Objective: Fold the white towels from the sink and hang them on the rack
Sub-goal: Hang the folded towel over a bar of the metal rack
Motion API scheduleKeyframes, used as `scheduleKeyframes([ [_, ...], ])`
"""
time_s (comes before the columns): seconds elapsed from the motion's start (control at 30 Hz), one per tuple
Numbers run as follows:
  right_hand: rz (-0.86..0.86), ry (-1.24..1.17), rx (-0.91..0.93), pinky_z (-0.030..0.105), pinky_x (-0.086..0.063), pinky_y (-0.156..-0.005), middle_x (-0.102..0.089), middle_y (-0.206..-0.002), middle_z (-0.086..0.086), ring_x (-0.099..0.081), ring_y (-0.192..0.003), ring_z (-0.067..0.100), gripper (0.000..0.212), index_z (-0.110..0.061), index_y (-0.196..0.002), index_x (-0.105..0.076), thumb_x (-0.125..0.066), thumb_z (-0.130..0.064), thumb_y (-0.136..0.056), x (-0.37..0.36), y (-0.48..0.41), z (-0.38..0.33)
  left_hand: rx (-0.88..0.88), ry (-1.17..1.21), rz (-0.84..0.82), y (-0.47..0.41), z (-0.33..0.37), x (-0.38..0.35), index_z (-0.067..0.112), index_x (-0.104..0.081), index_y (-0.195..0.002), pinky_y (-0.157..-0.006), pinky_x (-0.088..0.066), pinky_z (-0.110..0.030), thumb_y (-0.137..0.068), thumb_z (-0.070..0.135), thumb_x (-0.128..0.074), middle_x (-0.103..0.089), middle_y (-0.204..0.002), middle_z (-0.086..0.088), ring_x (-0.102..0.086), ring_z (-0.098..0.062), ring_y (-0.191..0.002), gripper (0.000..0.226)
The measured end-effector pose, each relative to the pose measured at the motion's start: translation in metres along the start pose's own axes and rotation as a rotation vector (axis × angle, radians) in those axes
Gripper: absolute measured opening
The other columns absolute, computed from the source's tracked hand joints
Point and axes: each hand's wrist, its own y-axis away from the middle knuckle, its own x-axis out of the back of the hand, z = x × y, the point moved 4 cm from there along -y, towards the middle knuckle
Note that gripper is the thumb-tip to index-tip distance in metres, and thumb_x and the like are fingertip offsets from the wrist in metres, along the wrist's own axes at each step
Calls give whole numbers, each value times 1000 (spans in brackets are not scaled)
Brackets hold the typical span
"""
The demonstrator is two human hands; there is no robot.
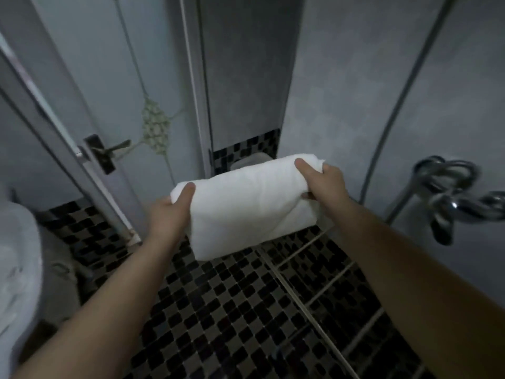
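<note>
A folded white towel is held up in the air in front of me, above the tiled floor. My left hand grips its left end, thumb on top. My right hand grips its right end, thumb over the upper edge. The towel's lower edge hangs loose below my hands. At the far left edge the white sink shows, with blurred white cloth in it. Thin metal bars of a rack run below the towel, over the tiles at the right.
A grey door with a dark handle stands at the left. Chrome shower taps stick out from the right wall, with a hose rising above them. Black and grey mosaic tiles cover the floor and lower walls.
</note>
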Motion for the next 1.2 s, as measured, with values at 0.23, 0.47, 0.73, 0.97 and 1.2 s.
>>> scheduleKeyframes([
  [0.23, 99, -26, -96, 34, -63, -61, -68, -112, 3, -69, -93, 21, 66, -12, -125, -66, -79, -55, -77, 79, -4, 17, -14, -20, -132, 35, 11, -69, 31, -58, -74, -56, -39, -20, -76, 67, -66, -61, -77, 19, -58, 2, -72, 36],
  [0.47, 83, -107, -143, 33, -61, -57, -57, -123, 8, -61, -90, 16, 67, -8, -137, -56, -77, -45, -85, 112, -30, 24, -66, -35, -275, 67, 14, -116, 39, -67, -92, -64, -50, -26, -83, 66, -54, -75, -86, 18, -70, -4, -85, 32],
  [0.73, 105, 90, -105, 22, -55, -51, -54, -118, -5, -56, -85, 4, 78, -20, -146, -48, -69, -61, -82, 129, -79, 48, 25, 66, -443, 80, -16, -163, 46, -62, -105, -71, -57, -25, -91, 62, -50, -75, -93, 25, -72, 2, -86, 25],
  [0.97, 119, 330, -244, 37, -61, -68, -57, -133, 9, -62, -92, 23, 75, -10, -145, -49, -73, -48, -85, 141, -90, 126, 482, 2, -712, 96, -108, -186, 20, -63, -122, -80, -58, -30, -97, 41, -60, -78, -106, 3, -74, -13, -97, 33],
  [1.2, 12, 434, -389, 36, -59, -72, -56, -141, 15, -61, -109, 32, 68, -11, -147, -48, -68, -44, -91, 154, -85, 172, 794, -144, -724, 121, -151, -191, 19, -64, -120, -67, -60, -36, -91, 42, -69, -78, -94, -4, -74, -21, -88, 37],
])
